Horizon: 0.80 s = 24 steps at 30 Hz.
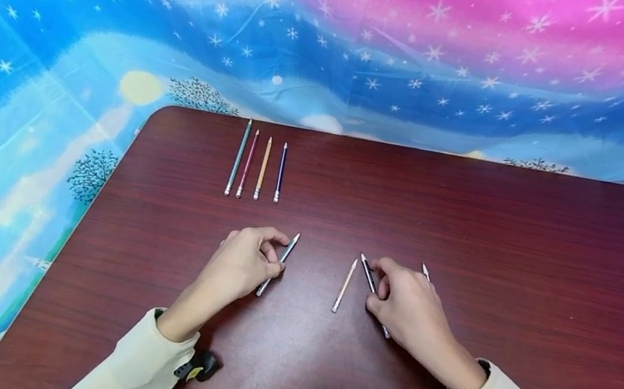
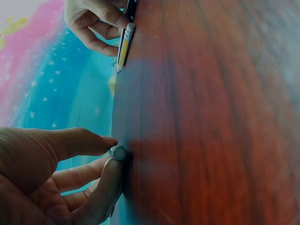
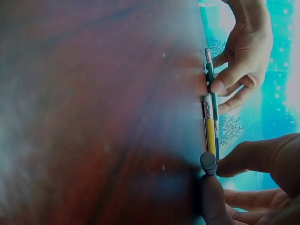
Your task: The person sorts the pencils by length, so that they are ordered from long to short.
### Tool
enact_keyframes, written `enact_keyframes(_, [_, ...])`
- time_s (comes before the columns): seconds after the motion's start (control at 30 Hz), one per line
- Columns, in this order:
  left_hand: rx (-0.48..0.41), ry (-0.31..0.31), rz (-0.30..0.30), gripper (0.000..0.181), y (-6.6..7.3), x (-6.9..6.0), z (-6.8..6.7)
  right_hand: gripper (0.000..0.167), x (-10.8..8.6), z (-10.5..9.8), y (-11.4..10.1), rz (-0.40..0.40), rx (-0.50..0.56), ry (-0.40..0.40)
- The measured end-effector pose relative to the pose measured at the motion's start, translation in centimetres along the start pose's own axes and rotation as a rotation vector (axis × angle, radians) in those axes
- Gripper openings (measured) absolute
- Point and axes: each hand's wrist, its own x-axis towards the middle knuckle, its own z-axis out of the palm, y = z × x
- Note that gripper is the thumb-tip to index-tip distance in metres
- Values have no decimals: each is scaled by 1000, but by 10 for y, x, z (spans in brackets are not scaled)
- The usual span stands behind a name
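Observation:
My left hand [image 1: 241, 264] pinches a green pencil [image 1: 291, 247] between thumb and fingers, its tip pointing away. In the left wrist view, that pencil's blunt end [image 2: 117, 153] shows between thumb and finger. My right hand [image 1: 412, 306] pinches a black pencil [image 1: 366, 270], which slants with its tip toward the upper left. The right wrist view shows its grey eraser end [image 3: 208, 161] at the fingertips. Between the hands, nearer the right one, a yellow pencil [image 1: 344, 286] lies on the table. Another pencil's tip [image 1: 425, 269] peeks out beyond my right hand, which hides the rest.
At the back left of the dark red wooden table [image 1: 524, 257], a teal pencil [image 1: 238, 158], a dark red pencil [image 1: 248, 163], a yellow pencil [image 1: 263, 169] and a blue pencil [image 1: 281, 172] lie side by side, tips away. A snowflake-patterned cloth [image 1: 325, 38] hangs behind.

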Motion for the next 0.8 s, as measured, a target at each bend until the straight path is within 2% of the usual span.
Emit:
enact_keyframes(0.17, [-75, -16, -2, 37, -4, -1, -3, 39, 3, -1, 0, 2, 11, -27])
enact_keyframes(0.5, [-348, -98, -69, 37, -11, 2, -17, 38, 13, -6, -3, -1, 59, -56])
enact_keyframes(0.63, [-395, -120, -77, 39, -12, 5, -20, 34, 21, -9, -8, 5, 106, -60])
enact_keyframes(0.8, [-398, -141, -101, 37, -16, 9, -23, 33, 35, -15, -15, 12, 163, -61])
